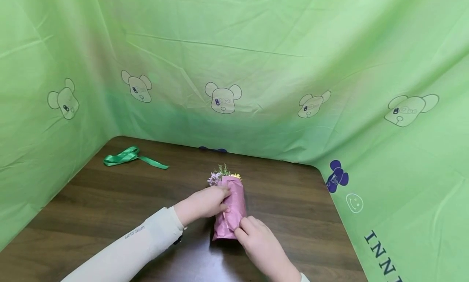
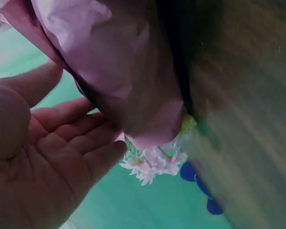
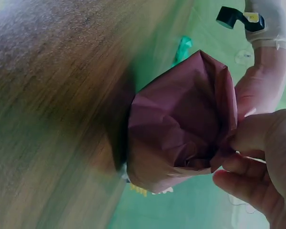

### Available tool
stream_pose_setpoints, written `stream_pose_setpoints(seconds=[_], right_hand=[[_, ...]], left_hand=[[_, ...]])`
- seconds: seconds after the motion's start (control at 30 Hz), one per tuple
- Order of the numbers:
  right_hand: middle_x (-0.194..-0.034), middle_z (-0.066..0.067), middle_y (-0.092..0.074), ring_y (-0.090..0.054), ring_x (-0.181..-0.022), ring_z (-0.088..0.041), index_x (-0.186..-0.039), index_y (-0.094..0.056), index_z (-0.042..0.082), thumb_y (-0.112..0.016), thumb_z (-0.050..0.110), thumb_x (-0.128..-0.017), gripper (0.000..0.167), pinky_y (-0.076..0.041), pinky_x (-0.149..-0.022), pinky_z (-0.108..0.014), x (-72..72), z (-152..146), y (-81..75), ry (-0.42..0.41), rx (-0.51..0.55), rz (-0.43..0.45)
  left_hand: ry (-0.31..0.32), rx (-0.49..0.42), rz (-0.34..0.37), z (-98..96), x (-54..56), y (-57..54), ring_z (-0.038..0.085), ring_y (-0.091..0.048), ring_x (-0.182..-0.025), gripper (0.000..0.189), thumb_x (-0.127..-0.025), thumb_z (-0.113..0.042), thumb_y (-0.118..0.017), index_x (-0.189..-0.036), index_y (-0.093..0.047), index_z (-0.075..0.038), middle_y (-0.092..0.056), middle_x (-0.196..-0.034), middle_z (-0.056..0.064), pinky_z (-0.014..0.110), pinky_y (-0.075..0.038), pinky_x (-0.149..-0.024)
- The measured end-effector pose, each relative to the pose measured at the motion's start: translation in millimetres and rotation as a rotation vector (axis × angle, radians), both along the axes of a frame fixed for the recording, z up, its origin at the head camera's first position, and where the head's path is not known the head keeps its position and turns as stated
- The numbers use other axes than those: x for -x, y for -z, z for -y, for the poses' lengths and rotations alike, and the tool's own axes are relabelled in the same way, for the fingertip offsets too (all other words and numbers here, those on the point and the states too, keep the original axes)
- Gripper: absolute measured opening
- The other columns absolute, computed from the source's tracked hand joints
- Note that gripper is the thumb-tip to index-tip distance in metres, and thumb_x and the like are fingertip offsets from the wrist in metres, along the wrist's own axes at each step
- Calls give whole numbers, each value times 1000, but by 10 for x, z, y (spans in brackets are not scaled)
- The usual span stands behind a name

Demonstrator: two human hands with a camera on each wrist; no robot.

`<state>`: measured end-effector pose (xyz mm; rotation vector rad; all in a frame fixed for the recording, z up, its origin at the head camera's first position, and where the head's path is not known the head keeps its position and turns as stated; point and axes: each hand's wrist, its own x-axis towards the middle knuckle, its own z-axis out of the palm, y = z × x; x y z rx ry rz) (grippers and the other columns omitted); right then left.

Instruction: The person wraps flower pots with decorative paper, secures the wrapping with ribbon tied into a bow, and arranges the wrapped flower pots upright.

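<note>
A small bouquet wrapped in pink paper (image 1: 236, 198) lies on the table, its flower end pointing away from me. Pale purple flowers (image 1: 213, 179), green sprigs (image 1: 222, 170) and a yellow flower (image 1: 236, 176) stick out at the far end. My left hand (image 1: 203, 202) rests on the wrapping's left side, fingers fairly straight against the paper and thumb spread apart. At the near right, my right hand (image 1: 261, 243) pinches a fold of the paper between thumb and fingers. The right wrist view shows the crumpled, folded bottom of the wrapping (image 3: 181, 119). Most of the stems are hidden inside.
A loose green ribbon (image 1: 126, 155) lies at the table's far left. Dark wood tabletop (image 1: 293, 200) surrounds the bouquet. Green fabric (image 1: 256, 49) with printed bear heads hangs along the back and both sides. A small black device (image 3: 240, 18) sits on the left wrist.
</note>
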<state>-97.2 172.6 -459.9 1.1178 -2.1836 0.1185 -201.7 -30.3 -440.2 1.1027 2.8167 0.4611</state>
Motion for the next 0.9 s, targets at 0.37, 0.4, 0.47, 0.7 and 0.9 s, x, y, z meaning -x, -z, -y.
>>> stream_pose_setpoints(seconds=[0.37,0.4,0.47,0.7,0.9], right_hand=[[-83,12,-58,-54,-77,-5,-87,-75,20,-79,11,-84,10,-47,-69,-17,144,-98,-198,-43,143,456],[-84,12,-60,-55,-78,-4,-88,-75,19,-78,12,-86,8,-48,-69,-17,189,-107,-210,-20,204,532],[-88,9,-63,-59,-78,-4,-91,-74,18,-76,13,-90,5,-51,-71,-18,294,-114,-214,74,351,707],[-101,-12,-66,-64,-81,-16,-110,-62,0,-77,22,-91,33,-58,-68,-35,536,-103,-57,350,759,1216],[-107,-13,-63,-65,-87,-20,-115,-59,1,-78,21,-90,38,-59,-71,-38,530,-83,-32,355,731,1195]], left_hand=[[-53,-97,-108,36,-106,116,31,-53,-130,47,-95,-28,-73,-134,-65,-2,-58,-139,11,46,-44,-111],[-65,-111,-123,33,-111,128,29,-54,-125,45,-94,-28,-74,-131,-68,-3,-60,-133,9,45,-45,-108],[-84,-141,-128,30,-122,149,27,-55,-119,41,-93,-26,-75,-127,-70,-5,-62,-126,7,44,-47,-105],[-76,-152,-84,64,-199,133,30,-56,-128,47,-94,-30,-73,-132,-66,-2,-63,-135,12,45,-45,-110],[-54,-174,21,122,-227,108,33,-50,-137,60,-91,-33,-77,-138,-61,0,-58,-143,14,46,-41,-115]])
